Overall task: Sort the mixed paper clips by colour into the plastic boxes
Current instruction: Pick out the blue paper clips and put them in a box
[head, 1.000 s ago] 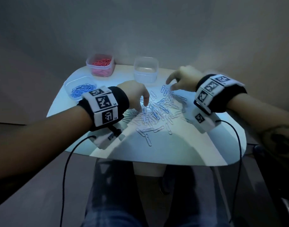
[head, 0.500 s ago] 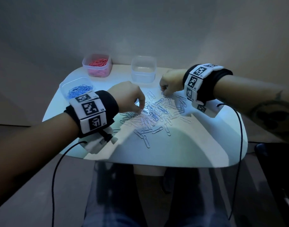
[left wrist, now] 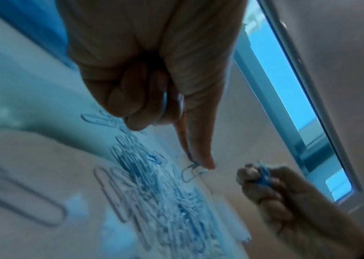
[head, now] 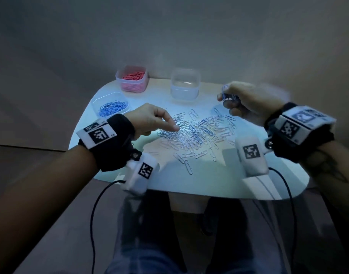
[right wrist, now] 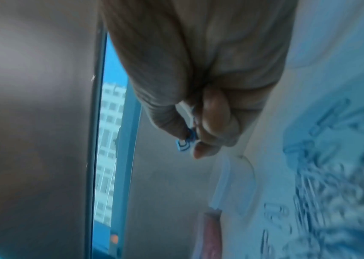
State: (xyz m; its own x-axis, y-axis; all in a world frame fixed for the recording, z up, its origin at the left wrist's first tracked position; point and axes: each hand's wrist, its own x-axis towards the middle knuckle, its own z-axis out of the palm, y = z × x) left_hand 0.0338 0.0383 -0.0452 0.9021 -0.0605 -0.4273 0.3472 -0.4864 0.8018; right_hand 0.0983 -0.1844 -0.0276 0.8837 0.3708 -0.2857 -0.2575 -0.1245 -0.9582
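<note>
A pile of white and blue paper clips (head: 197, 133) lies mid-table. My left hand (head: 169, 123) is at the pile's left edge, its index fingertip (left wrist: 207, 163) pressing a clip on the table. Its other fingers curl round a few blue clips (left wrist: 165, 105). My right hand (head: 228, 97) is raised above the pile's far right and pinches a bunch of blue clips (right wrist: 184, 144). A shallow box of blue clips (head: 112, 106) sits far left, a box of pink clips (head: 133, 78) behind it, and a clear box (head: 185, 84) at the far middle.
The small white table (head: 239, 182) has rounded edges, and its near part is bare. Cables hang from both wrist units over the front edge. My legs are under the table. A window strip (left wrist: 287, 87) shows in the wrist views.
My right hand has lifted off the pile's far edge with blue clips and turned palm-up to the right. My left hand has stretched its index finger onto the pile's left edge.
</note>
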